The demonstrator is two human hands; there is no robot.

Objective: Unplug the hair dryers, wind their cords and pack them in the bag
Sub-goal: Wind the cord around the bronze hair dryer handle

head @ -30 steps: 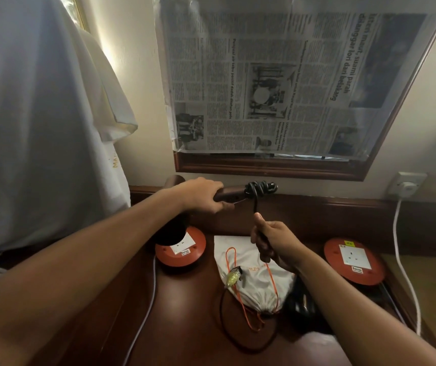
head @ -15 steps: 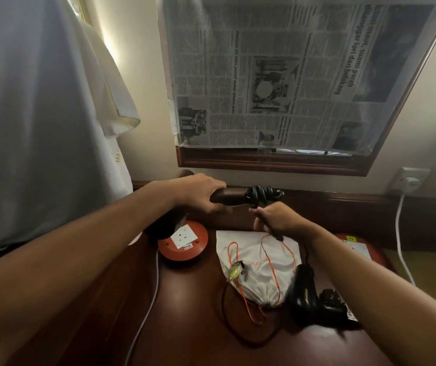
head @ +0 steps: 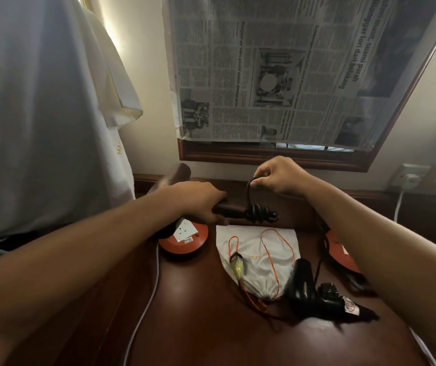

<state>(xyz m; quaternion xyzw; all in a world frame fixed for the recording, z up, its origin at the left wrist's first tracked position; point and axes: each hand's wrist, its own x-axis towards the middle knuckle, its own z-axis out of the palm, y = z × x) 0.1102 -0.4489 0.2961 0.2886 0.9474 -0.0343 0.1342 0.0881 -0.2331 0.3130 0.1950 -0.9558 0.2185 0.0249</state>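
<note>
Your right hand [head: 277, 175] has risen from below the handle to above it, pinching the black cord [head: 249, 191] and carrying it over the wound coil [head: 260, 214]; judge this as another turn going on, winding unfinished. Your left hand [head: 198, 202] stays clamped on the dark brown hair dryer [head: 174, 174], held above the white drawstring bag with orange cord [head: 256, 249]. The second black hair dryer [head: 302, 281] lies on the desk beside that bag. Legible writing: the newspaper sheet [head: 277, 75] reads "suami parah" and "lori dari belakang"; bag print unreadable.
</note>
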